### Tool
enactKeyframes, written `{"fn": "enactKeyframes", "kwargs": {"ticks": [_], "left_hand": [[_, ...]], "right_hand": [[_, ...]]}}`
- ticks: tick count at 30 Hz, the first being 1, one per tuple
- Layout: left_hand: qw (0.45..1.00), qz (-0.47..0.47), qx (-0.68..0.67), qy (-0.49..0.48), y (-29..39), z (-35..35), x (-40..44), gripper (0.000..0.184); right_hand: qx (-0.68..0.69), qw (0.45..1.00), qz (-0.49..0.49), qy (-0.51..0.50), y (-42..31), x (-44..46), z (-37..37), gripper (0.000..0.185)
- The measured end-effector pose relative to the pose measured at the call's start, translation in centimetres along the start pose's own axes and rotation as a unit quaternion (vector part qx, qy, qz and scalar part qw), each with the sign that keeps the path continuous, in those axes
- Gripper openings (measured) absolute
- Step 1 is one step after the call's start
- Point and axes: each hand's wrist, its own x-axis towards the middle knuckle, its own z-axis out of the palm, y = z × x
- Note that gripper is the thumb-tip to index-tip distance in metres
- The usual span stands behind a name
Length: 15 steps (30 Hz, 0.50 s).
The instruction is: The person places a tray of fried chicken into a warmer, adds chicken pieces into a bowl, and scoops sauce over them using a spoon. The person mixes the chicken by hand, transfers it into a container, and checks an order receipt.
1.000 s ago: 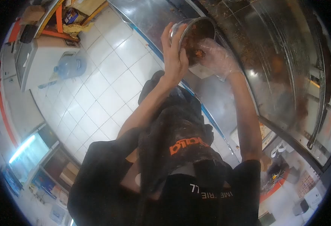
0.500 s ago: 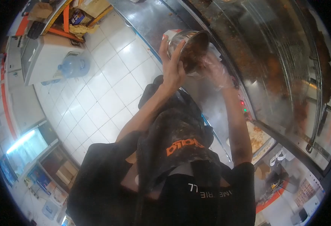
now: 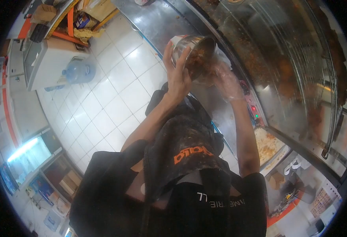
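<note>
My left hand [image 3: 177,77] is wrapped round the side of a shiny metal bowl [image 3: 207,44], which is tilted with its mouth toward the right. Reddish-brown food in small pieces [image 3: 197,58] lies inside it. My right hand [image 3: 225,81] wears a clear plastic glove and is at the bowl's mouth. Its fingers are smeared by motion and partly hidden, so whether they hold any food is unclear. Something white and red shows behind the bowl near my left fingertips, too covered to name.
A steel counter [image 3: 157,19] runs beneath my hands, beside a glass-fronted display case [image 3: 268,51] on the right. Close to my right forearm is a tray of pale, crumbly food [image 3: 268,144]. A large blue water bottle [image 3: 78,72] lies on the tiled floor [image 3: 102,102].
The bowl and my left hand have shifted slightly to the left. My right hand has also moved a little left and stays at the bowl's mouth.
</note>
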Motion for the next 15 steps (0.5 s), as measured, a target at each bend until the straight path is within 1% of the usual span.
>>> {"fn": "enactKeyframes", "kwargs": {"ticks": [4, 7, 10, 12, 13, 15], "left_hand": [[1.000, -0.008, -0.026, -0.007, 0.0, 0.0, -0.3, 0.077], [1.000, -0.006, -0.019, -0.011, 0.3, -0.3, 0.0, 0.078], [1.000, -0.012, -0.018, -0.009, 0.4, -0.5, 0.1, 0.078], [1.000, -0.003, -0.006, -0.004, 0.5, -0.7, 0.1, 0.077], [1.000, -0.004, -0.006, -0.004, 0.5, -0.7, 0.2, 0.077], [1.000, -0.001, -0.011, -0.005, 0.3, -0.7, 0.2, 0.076]], "right_hand": [[0.002, 1.000, -0.012, 0.018, 0.4, -0.2, 0.3, 0.033], [-0.015, 0.999, 0.015, 0.033, -0.6, -0.3, -0.2, 0.035], [0.010, 0.999, 0.038, 0.038, -0.4, 0.0, 0.3, 0.037], [0.042, 0.990, 0.094, 0.094, -1.3, -0.1, 0.0, 0.034], [0.042, 0.990, 0.093, 0.093, -1.7, 0.0, -0.4, 0.034], [0.100, 0.985, 0.121, 0.072, -2.6, 0.2, -1.6, 0.032]]}}
